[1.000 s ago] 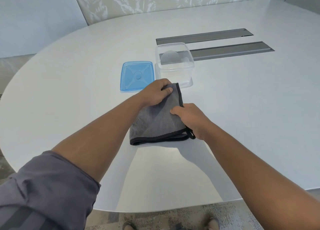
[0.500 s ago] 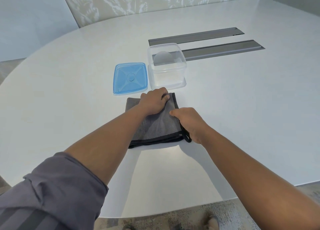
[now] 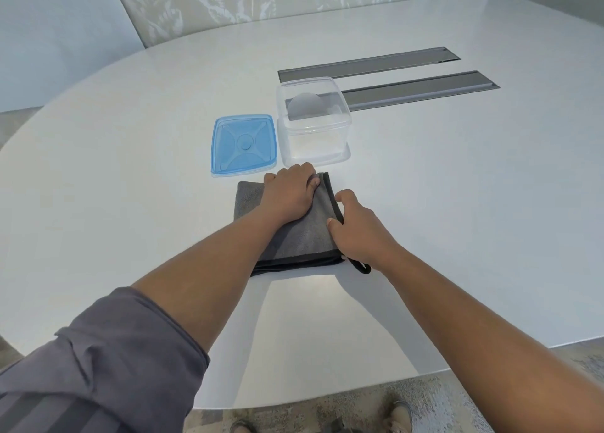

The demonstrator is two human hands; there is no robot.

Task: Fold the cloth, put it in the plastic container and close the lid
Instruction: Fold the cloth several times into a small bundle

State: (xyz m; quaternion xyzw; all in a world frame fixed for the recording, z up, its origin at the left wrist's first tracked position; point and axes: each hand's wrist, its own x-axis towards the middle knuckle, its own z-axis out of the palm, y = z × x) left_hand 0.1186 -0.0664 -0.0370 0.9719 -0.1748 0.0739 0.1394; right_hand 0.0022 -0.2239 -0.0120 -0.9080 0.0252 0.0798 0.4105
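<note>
A grey cloth point(image 3: 304, 240) with dark edging lies folded flat on the white table, just in front of the container. My left hand point(image 3: 289, 197) rests palm down on its far part, pressing it, fingers curled at the far right corner. My right hand point(image 3: 358, 233) grips the cloth's right edge between thumb and fingers. A small dark loop point(image 3: 361, 267) sticks out at the near right corner. The clear plastic container point(image 3: 313, 124) stands open and holds nothing. Its blue lid point(image 3: 243, 145) lies flat to the left of it.
Two long grey slots point(image 3: 421, 89) are set into the table behind the container. The table point(image 3: 457, 204) curves away at the near edge, with carpet and shoes below. A patterned wall panel stands behind the table.
The cloth's upper layer has been laid flat onto the table. My left hand now lies flatter on the far part, and my right hand has shifted along the right edge.
</note>
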